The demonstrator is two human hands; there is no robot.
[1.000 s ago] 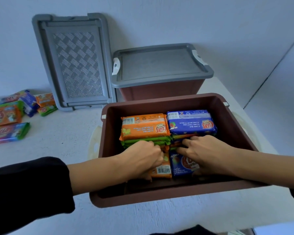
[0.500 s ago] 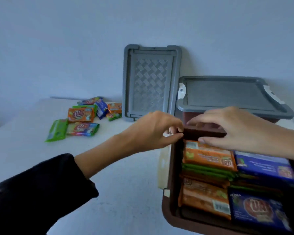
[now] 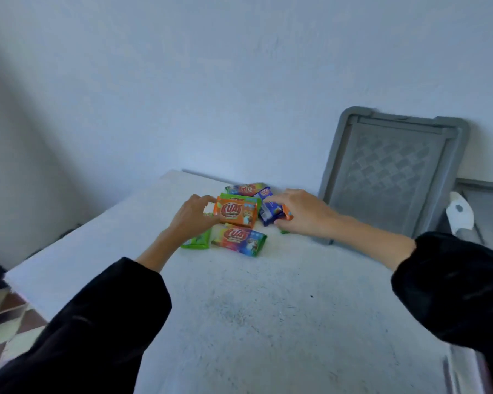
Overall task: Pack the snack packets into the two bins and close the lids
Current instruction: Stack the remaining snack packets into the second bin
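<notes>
An orange snack packet is pinched endwise by the left hand, a blue packet by the right hand; the light, slippery wrappers are judged best held by their edges.

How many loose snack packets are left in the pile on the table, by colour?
orange packets: 2, one gripped by the left hand
green packets: 3, one mostly under the right hand
blue packets: 1
multicolour packets: 2
Total: 8 in view; the overlapping pile may hide more.
</notes>
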